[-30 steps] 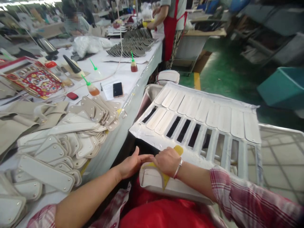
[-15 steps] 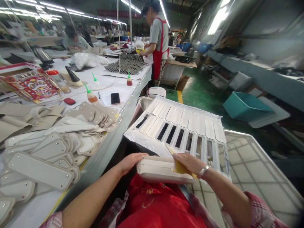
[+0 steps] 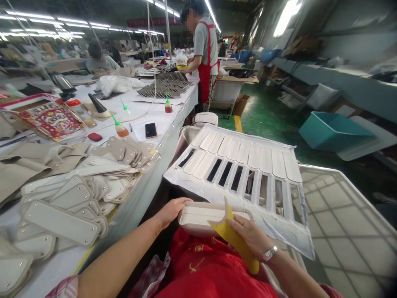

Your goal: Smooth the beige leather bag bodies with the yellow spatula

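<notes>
A cream, box-shaped piece like a small bag or case [image 3: 201, 215], with a seam along its upper face, is held against my red apron [image 3: 198, 260]. My left hand [image 3: 173, 211] grips its left end, fingers over the corner and the thumb hidden. Closed round a flat yellow piece [image 3: 234, 240] with a notched, pointed end is my right hand [image 3: 251, 236]. The yellow piece slants in front of the case's right part, its point upward and its rounded end low over the apron; whether it touches the case I cannot tell.
Beyond my hands lies a white slotted board [image 3: 198, 186] carrying cream strips [image 3: 245, 153]. Pale riveted straps [image 3: 62, 219] are piled on the left table, near a phone [image 3: 151, 130] and glue bottles [image 3: 120, 129]. A white crate [image 3: 344, 215] stands right. A co-worker [image 3: 204, 54] stands farther off.
My right hand has swung the yellow piece round, from along the case's right part to a slant in front of it. My left hand keeps its grip on the left end.
</notes>
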A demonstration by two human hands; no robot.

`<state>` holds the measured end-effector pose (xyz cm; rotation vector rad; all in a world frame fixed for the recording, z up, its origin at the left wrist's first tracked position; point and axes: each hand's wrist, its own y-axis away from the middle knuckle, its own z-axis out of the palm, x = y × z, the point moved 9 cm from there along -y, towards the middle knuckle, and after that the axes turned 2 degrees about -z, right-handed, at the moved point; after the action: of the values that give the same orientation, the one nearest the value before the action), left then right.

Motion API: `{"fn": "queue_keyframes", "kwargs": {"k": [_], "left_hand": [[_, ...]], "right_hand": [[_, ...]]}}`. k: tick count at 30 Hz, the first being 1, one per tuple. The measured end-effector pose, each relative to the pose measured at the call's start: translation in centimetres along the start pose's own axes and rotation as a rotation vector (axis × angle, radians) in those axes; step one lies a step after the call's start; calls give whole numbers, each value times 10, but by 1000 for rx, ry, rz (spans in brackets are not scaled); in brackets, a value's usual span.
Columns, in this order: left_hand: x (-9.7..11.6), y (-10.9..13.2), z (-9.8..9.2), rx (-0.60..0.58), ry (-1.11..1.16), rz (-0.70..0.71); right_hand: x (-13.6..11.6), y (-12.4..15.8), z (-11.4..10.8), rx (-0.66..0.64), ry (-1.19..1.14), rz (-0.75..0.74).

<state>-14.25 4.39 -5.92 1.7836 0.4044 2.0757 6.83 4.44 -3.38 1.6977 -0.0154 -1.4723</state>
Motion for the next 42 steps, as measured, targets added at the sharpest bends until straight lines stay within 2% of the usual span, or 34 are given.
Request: {"fn": "queue_keyframes", "kwargs": {"k": [5,8,10,12,14,16,18,20,22,24,28,32,37,42], "left_hand": [[5,-2,3,18,-62,-39],[3,0,7,-57,47,-91],[0,2,6,-91,136,-135],[-3,7,-3,-58,113,-161],[-2,17,-16,25,-32,-154],[1,31,-24,95,-192,-122],[2,43,-19,74,-238,-117],[-4,49,-1,-18,-111,-156],[-8,48,18,-94,83,-188],[-8,40,29,-102,233,-164],[-8,25,34,-33,392,-76],[-7,25,30,9,509,28],[-11,33,27,-55,623,80],[-19,36,27,-103,747,54]], "right_hand": [[-8,-3,1,-10,-64,-74],[0,-1,-2,-38,-169,-74],[2,3,-7,-51,-237,-130],[-1,8,-12,-54,-209,-212],[-6,15,-16,-21,-4,-283],[-15,22,-19,76,345,-341],[-25,29,-16,179,649,-394],[-32,34,-9,222,760,-436],[-36,35,0,222,720,-474],[-37,33,9,208,633,-493],[-30,18,34,108,475,-470],[-11,-4,70,-16,199,-377],[22,-24,95,61,-92,-191],[39,-26,103,147,-112,-51]]}}
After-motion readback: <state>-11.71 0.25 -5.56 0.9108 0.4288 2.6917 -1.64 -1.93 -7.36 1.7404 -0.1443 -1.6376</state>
